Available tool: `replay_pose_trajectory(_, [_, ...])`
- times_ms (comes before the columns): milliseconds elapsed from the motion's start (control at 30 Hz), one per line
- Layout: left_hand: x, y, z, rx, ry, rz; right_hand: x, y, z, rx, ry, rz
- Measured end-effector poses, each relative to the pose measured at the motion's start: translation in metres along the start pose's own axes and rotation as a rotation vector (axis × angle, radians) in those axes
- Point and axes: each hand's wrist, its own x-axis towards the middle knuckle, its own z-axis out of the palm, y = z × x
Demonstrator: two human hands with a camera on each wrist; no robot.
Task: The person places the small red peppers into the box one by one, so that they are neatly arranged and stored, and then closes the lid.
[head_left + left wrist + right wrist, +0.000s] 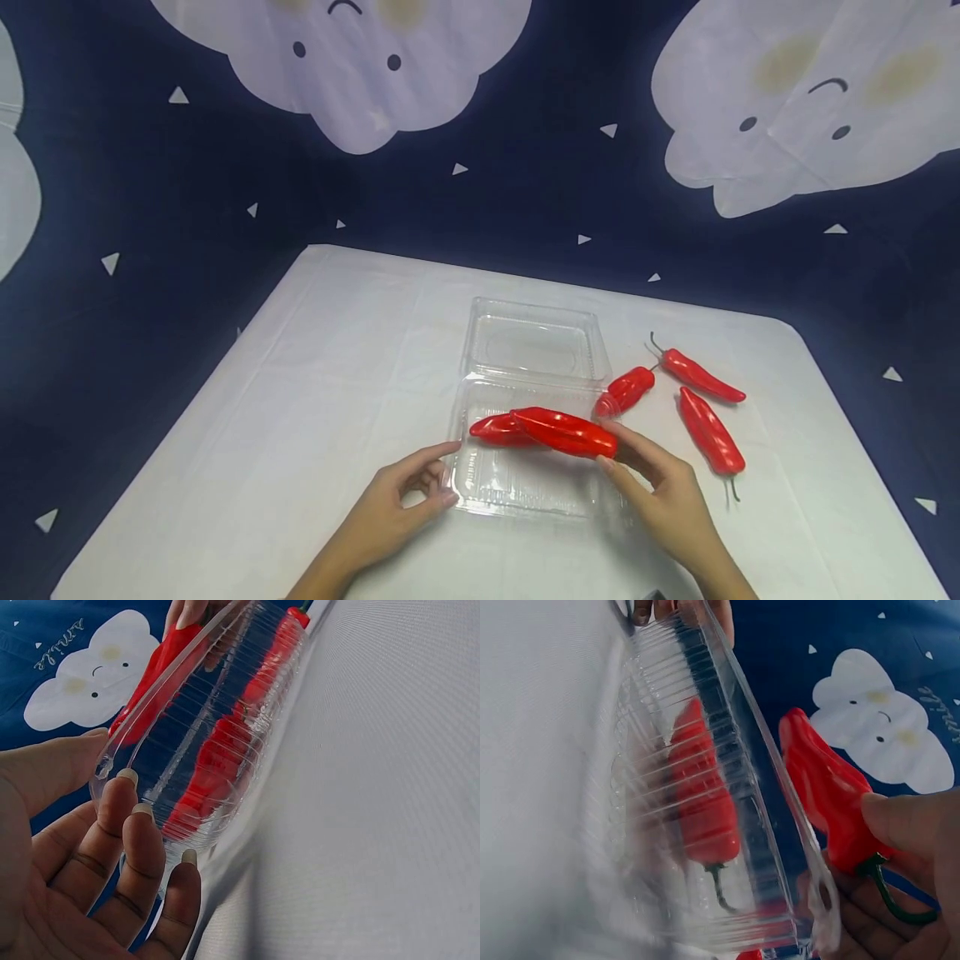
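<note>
A clear plastic clamshell container (517,487) lies with its lid (534,337) folded back on the white table. My left hand (401,508) grips the container's left side, thumb and fingertips at the rim. Inside the base lies one red chili pepper (705,787), seen through the ribbed wall in the right wrist view. My right hand (663,492) pinches another red chili pepper (566,433) by its stem end, over the base. Its green stem (889,892) curves past the palm. In the head view the held pepper partly hides the one inside.
To the right of the container lie three more red peppers: a near one (628,392) beside the rim, a far one (701,375) and a third (711,432). A dark blue cloth with white clouds (360,75) hangs behind the white table (337,350).
</note>
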Motion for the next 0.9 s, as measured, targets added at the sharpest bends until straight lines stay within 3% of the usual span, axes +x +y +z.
replay_pose_trajectory(200, [0.000, -0.001, 0.000, 0.000, -0.003, -0.004, 0.006, -0.001, 0.006, -0.072, -0.056, -0.127])
replay_pose_trajectory(433, [0.001, 0.000, 0.000, 0.001, -0.012, -0.018, 0.008, -0.004, 0.016, -0.202, -0.161, -0.190])
replay_pose_trajectory(700, [0.001, -0.001, 0.000, 0.009, -0.001, -0.037, 0.012, -0.010, 0.024, -0.307, -0.264, -0.123])
replay_pose_trajectory(900, [0.001, 0.000, 0.000, 0.011, -0.001, -0.013, 0.013, -0.015, 0.029, -0.456, -0.275, -0.153])
